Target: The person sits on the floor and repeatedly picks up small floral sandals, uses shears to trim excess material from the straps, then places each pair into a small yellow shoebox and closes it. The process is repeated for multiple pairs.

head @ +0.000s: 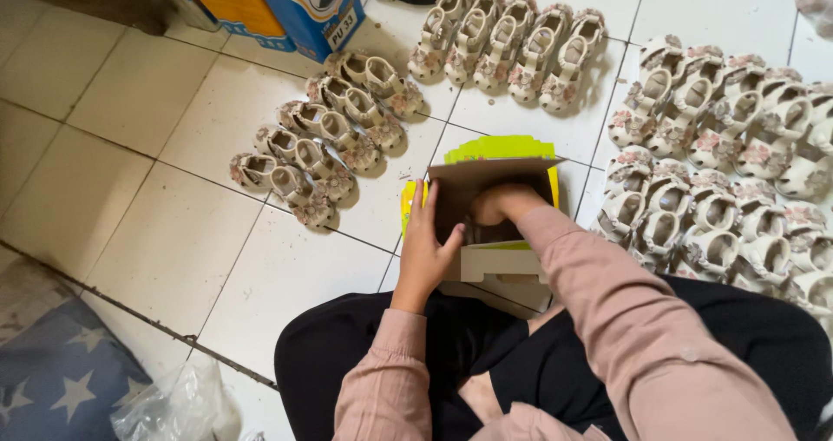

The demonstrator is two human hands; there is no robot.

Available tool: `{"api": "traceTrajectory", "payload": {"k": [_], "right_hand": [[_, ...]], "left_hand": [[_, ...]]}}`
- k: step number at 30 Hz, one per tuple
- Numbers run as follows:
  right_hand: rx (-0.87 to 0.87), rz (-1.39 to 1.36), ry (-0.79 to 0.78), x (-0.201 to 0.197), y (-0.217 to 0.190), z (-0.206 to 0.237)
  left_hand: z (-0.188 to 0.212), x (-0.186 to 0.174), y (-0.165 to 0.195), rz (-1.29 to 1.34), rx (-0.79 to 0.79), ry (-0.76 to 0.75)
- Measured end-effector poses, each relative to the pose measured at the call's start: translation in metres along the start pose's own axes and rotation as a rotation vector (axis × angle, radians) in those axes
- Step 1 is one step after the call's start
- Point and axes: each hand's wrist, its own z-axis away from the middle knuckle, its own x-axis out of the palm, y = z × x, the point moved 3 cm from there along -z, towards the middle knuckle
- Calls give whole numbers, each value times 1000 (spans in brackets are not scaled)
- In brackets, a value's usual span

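From up here I look down on my lap and a small cardboard shoe box [490,263], yellow-green outside and brown inside, standing open on the white tiled floor [156,102] just in front of my knees, its lid flap [495,170] tipped up and away from me. My left hand [425,246] lies flat against the box's left wall, fingers stretched upward and thumb hooked over the near edge — open, steadying the box, not clenched on anything. My right hand [496,205] is plunged into the box from the right, knuckles up; the fingers disappear into the dark interior, so I cannot tell whether they are closed on something or loose (whatever lies at the bottom is too dim to make out).

Around the box the floor is covered with small cream sandals with flowered toes. One row [325,141] runs diagonally to the left, another row [512,46] sits beyond the box near the top, and a larger crowd [737,172] fills the right side, the nearest of it just beside my right sleeve. A blue and orange carton [286,7] stands at the far edge — well apart from the box. At lower left lie a grey star-patterned cloth [52,371] and a crumpled clear plastic bag [173,402].
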Motion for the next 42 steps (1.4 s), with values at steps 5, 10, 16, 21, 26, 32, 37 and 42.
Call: {"api": "traceTrajectory", "payload": {"k": [5,10,16,21,26,32,37,42], "right_hand": [[-271,-367,387,-25,-9,87],[-331,-431,737,-29,41,207],[36,-835,1099,26,185,278],[82,-1298,1216,66,273,269],[89,-1310,1179,56,274,258],[38,-1301,1149,38,248,259],[-29,-1319,1156,38,244,264],[68,-1224,1143,38,262,256]], "left_hand": [[4,11,-11,119,70,49],[2,13,-18,115,81,60],[4,15,-21,121,101,73],[4,14,-22,151,70,75],[6,14,-19,252,4,60],[6,14,-16,262,-11,64],[5,14,-14,241,-7,60],[7,15,-14,289,-67,54]]}}
